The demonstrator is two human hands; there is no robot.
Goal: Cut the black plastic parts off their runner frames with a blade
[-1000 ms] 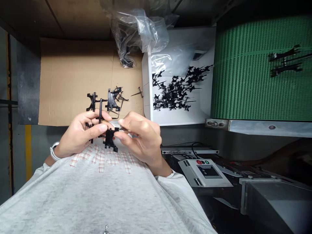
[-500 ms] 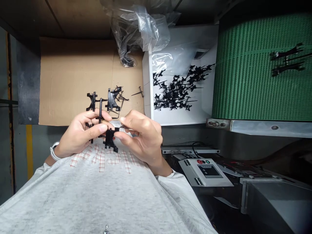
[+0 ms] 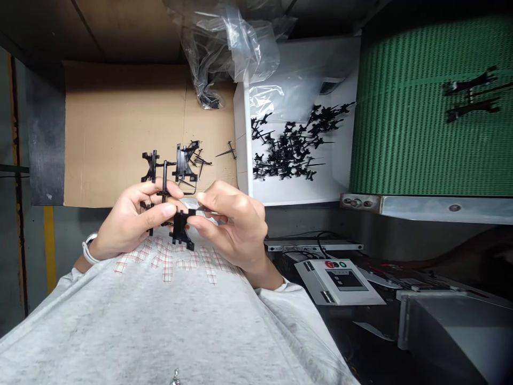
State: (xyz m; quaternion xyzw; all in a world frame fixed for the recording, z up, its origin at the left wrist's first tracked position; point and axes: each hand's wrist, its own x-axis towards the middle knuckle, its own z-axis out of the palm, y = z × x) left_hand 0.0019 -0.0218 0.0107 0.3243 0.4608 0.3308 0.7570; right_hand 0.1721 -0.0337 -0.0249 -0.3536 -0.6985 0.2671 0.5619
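Note:
In front of the chest, a black plastic moulded frame (image 3: pixel 164 179) carries several bracket-like pieces on a thin runner. My left hand (image 3: pixel 134 214) is closed round its middle, thumb and fingers pinching the runner. The lower bracket piece (image 3: pixel 182 227) points towards the shirt; an upper bracket piece (image 3: pixel 186 161) stands out beyond the fingers. My right hand (image 3: pixel 234 222) is closed at the lower piece's right end, its thumb touching that edge. Between its thumb and forefinger shows a thin, dark, blade-like thing (image 3: pixel 204 208), mostly hidden by the fingers.
Thin black runner scraps (image 3: pixel 202 160) lie on a cardboard sheet (image 3: pixel 120 117). To its right, a white box (image 3: pixel 296 195) holds many black plastic parts and clear plastic film. Farther right, a green conveyor belt (image 3: pixel 401 117) carries black parts. A control panel (image 3: pixel 340 280) sits below the belt.
Both hands keep the same hold on the black frame, with hardly any movement. The whole view has shifted very slightly.

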